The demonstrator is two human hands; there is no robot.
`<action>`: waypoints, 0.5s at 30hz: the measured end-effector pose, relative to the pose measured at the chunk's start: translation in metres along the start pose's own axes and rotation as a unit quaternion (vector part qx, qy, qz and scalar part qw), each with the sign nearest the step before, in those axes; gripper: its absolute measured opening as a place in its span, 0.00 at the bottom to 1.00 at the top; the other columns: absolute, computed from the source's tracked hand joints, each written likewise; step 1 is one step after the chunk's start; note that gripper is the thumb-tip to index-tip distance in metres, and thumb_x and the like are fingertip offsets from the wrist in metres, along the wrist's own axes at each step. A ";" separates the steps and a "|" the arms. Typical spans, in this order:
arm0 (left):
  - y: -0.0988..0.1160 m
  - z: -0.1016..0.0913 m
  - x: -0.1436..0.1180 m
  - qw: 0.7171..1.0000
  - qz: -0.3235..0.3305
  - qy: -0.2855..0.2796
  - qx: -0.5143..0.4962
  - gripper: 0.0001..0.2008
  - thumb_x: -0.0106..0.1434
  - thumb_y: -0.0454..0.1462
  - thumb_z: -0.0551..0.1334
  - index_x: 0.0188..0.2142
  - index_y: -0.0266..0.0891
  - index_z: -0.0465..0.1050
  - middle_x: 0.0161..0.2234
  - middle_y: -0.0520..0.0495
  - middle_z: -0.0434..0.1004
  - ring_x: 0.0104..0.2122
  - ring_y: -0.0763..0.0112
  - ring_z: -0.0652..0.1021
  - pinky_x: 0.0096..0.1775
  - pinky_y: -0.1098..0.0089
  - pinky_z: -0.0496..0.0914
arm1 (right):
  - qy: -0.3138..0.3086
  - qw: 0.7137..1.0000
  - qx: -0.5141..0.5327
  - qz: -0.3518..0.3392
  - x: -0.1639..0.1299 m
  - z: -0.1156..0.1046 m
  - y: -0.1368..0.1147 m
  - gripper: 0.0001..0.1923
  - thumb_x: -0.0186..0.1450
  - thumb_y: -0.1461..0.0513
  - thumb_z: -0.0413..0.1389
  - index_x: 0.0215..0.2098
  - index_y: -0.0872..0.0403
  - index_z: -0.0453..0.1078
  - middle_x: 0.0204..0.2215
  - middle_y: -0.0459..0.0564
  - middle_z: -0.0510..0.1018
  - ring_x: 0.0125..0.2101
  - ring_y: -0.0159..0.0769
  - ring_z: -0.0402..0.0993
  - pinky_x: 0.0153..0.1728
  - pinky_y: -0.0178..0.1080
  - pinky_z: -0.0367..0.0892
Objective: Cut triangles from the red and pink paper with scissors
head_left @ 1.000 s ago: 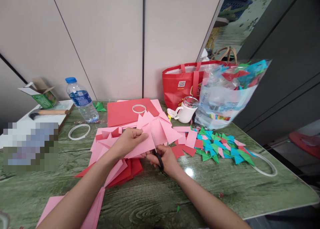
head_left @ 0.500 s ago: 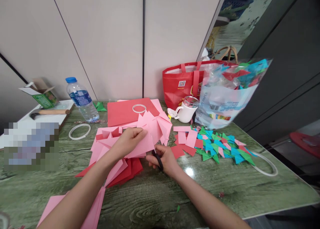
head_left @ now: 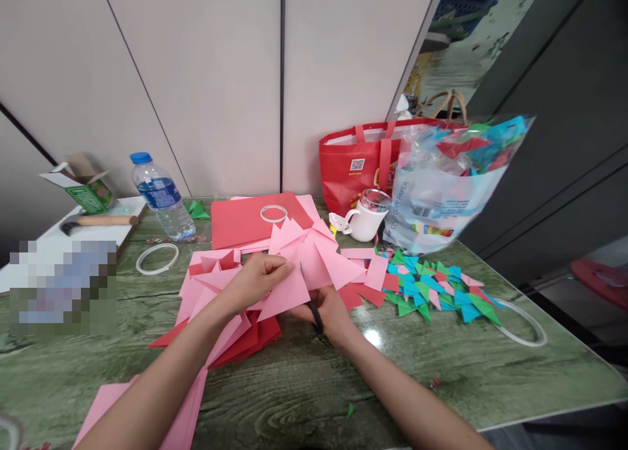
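Observation:
My left hand (head_left: 252, 281) pinches a pink paper sheet (head_left: 314, 261) held just above the green table (head_left: 304, 384). My right hand (head_left: 328, 312) grips black-handled scissors (head_left: 310, 301), whose blades stand inside a cut in the sheet. The paper splits into two pink triangular flaps on either side of the blades. Below the hands lies a heap of pink and red paper pieces (head_left: 220, 306).
A pile of small blue, green and pink triangles (head_left: 432, 290) lies to the right, by a plastic bag of paper (head_left: 441, 188), a white mug (head_left: 366, 221) and a red tote bag (head_left: 358, 165). A water bottle (head_left: 161, 195), white rings (head_left: 156, 257) and a hammer (head_left: 95, 221) sit left.
The scissors have cut further into the pink sheet. The right flap, which had folded up half a second ago, now spreads out to the right again.

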State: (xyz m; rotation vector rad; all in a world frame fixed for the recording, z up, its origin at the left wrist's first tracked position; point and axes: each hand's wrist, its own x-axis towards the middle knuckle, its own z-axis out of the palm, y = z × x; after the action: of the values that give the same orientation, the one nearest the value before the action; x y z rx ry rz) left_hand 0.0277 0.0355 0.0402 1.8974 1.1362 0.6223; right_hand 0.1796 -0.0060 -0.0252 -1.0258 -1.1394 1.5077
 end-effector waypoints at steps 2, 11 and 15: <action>0.000 0.000 0.000 1.000 -0.004 -0.003 -0.005 0.18 0.60 0.46 0.52 0.19 0.36 0.59 0.19 0.55 0.51 0.19 0.79 0.54 0.20 0.75 0.50 | 0.004 1.000 -0.006 0.004 0.000 0.000 0.001 0.22 0.38 0.56 0.67 0.29 0.57 0.71 0.26 0.53 0.80 0.26 0.42 0.75 0.31 0.40 0.70; 0.001 -0.002 0.000 1.000 0.003 -0.008 0.001 0.20 0.60 0.47 0.53 0.18 0.36 0.58 0.19 0.55 0.50 0.19 0.79 0.54 0.20 0.76 0.49 | 0.009 1.000 -0.028 -0.003 -0.001 -0.002 0.005 0.20 0.41 0.55 0.66 0.29 0.59 0.72 0.22 0.51 0.78 0.21 0.36 0.72 0.21 0.34 0.65; 0.002 -0.002 0.000 1.000 0.006 -0.007 0.000 0.20 0.60 0.46 0.53 0.18 0.36 0.57 0.19 0.55 0.49 0.19 0.80 0.54 0.20 0.76 0.49 | 0.001 0.999 -0.047 0.002 -0.001 -0.002 0.006 0.16 0.43 0.56 0.65 0.24 0.60 0.71 0.16 0.49 0.75 0.16 0.31 0.66 0.16 0.32 0.58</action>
State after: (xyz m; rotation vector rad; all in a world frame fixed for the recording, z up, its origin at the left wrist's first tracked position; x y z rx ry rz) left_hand 0.0271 0.0354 0.0430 1.9066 1.1161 0.6137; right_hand 0.1805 -0.0068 -0.0311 -1.0939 -1.2174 1.4668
